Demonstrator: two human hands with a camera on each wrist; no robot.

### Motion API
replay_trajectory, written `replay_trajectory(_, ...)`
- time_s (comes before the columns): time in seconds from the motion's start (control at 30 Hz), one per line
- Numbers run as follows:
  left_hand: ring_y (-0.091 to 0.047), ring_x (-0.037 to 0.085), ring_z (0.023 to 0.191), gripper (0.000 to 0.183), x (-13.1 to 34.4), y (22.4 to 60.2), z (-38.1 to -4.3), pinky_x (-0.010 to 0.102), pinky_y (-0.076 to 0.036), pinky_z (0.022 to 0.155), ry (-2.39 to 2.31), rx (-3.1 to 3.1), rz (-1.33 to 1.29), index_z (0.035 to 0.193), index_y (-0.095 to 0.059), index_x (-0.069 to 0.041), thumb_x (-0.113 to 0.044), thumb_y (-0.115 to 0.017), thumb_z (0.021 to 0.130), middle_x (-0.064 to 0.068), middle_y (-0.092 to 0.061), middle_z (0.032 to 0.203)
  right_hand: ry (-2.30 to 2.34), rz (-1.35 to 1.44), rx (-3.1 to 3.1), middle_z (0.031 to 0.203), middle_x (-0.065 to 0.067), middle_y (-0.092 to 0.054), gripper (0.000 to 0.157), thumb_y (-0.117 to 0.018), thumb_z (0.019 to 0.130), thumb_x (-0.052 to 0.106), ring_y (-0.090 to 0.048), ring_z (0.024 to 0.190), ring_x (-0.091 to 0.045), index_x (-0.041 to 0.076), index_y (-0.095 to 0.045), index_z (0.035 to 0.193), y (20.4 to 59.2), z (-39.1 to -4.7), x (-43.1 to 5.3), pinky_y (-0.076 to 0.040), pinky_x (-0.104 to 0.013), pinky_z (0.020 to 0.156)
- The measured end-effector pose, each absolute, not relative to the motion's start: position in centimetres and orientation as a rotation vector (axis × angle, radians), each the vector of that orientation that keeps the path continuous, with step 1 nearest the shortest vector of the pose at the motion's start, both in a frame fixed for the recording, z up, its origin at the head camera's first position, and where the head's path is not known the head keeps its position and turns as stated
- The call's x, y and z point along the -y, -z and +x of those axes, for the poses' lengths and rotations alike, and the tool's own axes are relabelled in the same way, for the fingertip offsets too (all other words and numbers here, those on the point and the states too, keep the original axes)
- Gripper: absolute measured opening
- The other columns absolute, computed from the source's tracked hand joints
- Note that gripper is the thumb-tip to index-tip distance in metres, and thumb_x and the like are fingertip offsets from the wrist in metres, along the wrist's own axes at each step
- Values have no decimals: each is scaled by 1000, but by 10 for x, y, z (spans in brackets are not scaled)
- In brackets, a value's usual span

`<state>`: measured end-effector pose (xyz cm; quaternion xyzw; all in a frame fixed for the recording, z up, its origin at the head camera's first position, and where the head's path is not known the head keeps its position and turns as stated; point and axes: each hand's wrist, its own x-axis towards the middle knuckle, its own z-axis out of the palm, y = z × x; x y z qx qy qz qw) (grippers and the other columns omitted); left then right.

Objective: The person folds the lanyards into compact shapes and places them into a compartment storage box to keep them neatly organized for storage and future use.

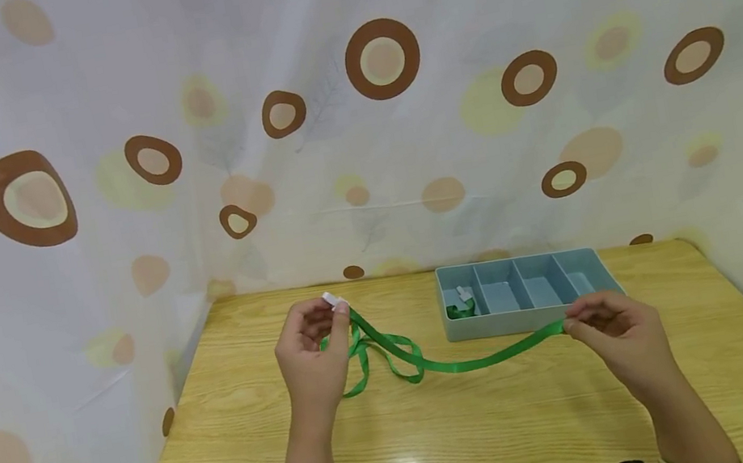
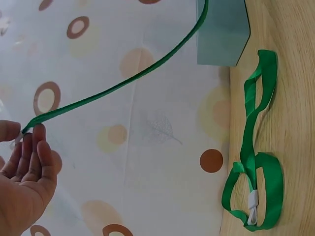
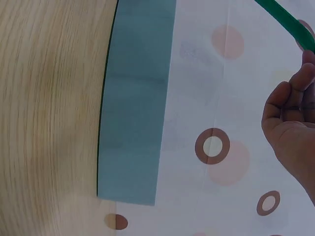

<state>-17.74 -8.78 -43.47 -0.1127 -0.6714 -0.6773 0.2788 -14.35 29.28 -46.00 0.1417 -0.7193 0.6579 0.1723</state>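
Above the table, a green lanyard hangs in a shallow sag between my two hands. My left hand pinches its end by the white clip between thumb and fingers. At the other end, my right hand pinches the folded ribbon between thumb and forefinger. The left wrist view shows the left hand's other fingers loosely bent below the pinch. Behind and below the held ribbon, a second green lanyard lies looped on the wooden table, its own white clip at one end.
A blue-grey tray with a row of compartments stands at the table's back, just beyond my right hand. Its leftmost compartment holds another green lanyard with a white clip. A patterned curtain hangs behind the wooden table and at both sides.
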Motion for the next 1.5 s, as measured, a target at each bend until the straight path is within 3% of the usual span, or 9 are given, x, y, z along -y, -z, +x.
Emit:
replay_trajectory(0.5,-72,14,89,11,63,434,-169,23,-62,81,1830,1855,-405,107,-68,1,-5,-73,100,16,-72,101,-1817,533,2072,88,5,-72,9,-67,93,-17,-68,80,-10,-13,-67,101,448,-157,-243,-59,-19,75)
replay_trajectory(0.8,-74,17,87,10,49,437,-165,27,-64,82,1821,1900,-464,106,-69,-3,-8,-76,99,13,-73,101,-1807,628,2104,89,7,-73,11,-70,94,-14,-68,86,-9,-6,-71,101,443,-162,-208,-58,-17,88)
replay_trajectory(1.13,-72,16,91,8,34,439,-160,30,-63,85,1878,1946,-581,107,-69,-9,-11,-74,101,8,-73,103,-1737,684,2116,90,0,-71,11,-73,92,-12,-69,85,-9,-6,-70,101,440,-165,-184,-58,-18,88)
replay_trajectory(1.33,-73,18,92,9,29,438,-158,31,-64,84,1885,1952,-626,109,-68,-8,-11,-73,102,9,-74,103,-1713,687,2109,89,-5,-71,16,-73,91,-13,-69,84,-8,0,-72,99,439,-165,-176,-58,-19,86)
replay_trajectory(1.5,-74,17,91,9,25,438,-158,32,-64,84,1879,1965,-662,109,-67,-7,-11,-72,102,9,-75,101,-1743,696,2085,87,-5,-73,18,-73,91,-14,-69,84,-9,-2,-70,105,437,-165,-170,-58,-20,85)
